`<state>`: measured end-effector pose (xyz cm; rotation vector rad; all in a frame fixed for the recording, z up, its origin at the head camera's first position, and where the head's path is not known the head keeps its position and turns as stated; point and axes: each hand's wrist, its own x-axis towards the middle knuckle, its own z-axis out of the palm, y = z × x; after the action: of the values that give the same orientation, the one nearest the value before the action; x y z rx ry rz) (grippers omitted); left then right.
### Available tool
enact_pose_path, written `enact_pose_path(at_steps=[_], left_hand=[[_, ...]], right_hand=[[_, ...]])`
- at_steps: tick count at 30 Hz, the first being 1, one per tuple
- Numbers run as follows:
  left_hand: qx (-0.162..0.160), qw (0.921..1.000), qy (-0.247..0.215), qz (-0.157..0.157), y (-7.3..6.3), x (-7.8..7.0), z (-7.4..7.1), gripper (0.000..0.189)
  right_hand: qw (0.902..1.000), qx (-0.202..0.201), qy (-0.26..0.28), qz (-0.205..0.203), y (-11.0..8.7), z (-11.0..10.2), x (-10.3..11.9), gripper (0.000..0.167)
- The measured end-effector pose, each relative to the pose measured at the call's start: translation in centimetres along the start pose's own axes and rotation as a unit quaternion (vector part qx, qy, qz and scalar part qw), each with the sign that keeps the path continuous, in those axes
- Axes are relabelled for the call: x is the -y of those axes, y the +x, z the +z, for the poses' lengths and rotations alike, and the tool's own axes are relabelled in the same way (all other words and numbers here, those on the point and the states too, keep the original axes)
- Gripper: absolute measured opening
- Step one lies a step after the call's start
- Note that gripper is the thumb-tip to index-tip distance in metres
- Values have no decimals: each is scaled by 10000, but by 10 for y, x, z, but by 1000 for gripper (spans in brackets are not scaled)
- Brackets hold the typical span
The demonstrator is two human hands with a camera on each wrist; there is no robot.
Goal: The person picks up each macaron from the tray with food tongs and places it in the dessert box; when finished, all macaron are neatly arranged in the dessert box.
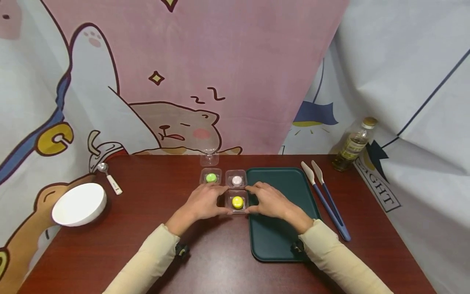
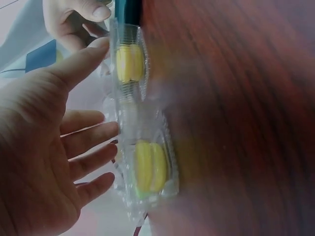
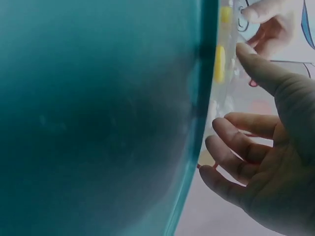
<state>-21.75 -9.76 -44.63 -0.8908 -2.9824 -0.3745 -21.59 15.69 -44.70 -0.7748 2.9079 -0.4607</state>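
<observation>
Both hands flank a clear plastic box [image 1: 230,207] that holds a yellow macaron [image 1: 238,202]. My left hand [image 1: 205,201] is at its left, thumb tip right at the rim, fingers loosely extended. My right hand [image 1: 269,200] is at its right, over the dark green tray [image 1: 280,245], with thumb and index finger near the rim. Behind the box are clear boxes with a green macaron [image 1: 211,178] and a pale macaron [image 1: 236,180]. The left wrist view shows a second yellow macaron [image 2: 151,167] in clear plastic, which the left hand hides in the head view.
A clear plastic container [image 1: 209,159] stands at the table's back edge. To the left are a white bowl [image 1: 78,204] and a scoop with a white handle [image 1: 114,183]. Blue-handled tongs [image 1: 332,208] lie right of the tray, and a bottle of yellowish liquid [image 1: 352,149] stands at the back right.
</observation>
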Motion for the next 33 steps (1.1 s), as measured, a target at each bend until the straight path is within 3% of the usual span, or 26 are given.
enact_pose_path(at_steps=[4, 9, 15, 23, 29, 33], left_hand=[[-317, 9991, -251, -128, -15, 10, -7, 87], [-627, 9952, -484, -573, -32, 30, -11, 95], [-455, 9887, -868, -1136, -45, 43, -3, 100], [-118, 9782, -1291, -1624, -59, 53, 8, 98], [37, 9807, -1066, -1641, -60, 55, 4, 104], [69, 9831, -934, -1572, -58, 53, 3, 99]], right_hand=[[9992, -206, 259, -227, 3, -7, -3, 68], [9960, -520, 533, -489, 17, -18, -1, 56], [9916, -688, 1012, -412, 46, -31, 7, 43], [9807, -304, 1917, 235, 109, -32, 6, 37], [9617, -200, 2534, 1030, 145, -24, 10, 42], [9627, -185, 2323, 1373, 156, -25, 15, 43]])
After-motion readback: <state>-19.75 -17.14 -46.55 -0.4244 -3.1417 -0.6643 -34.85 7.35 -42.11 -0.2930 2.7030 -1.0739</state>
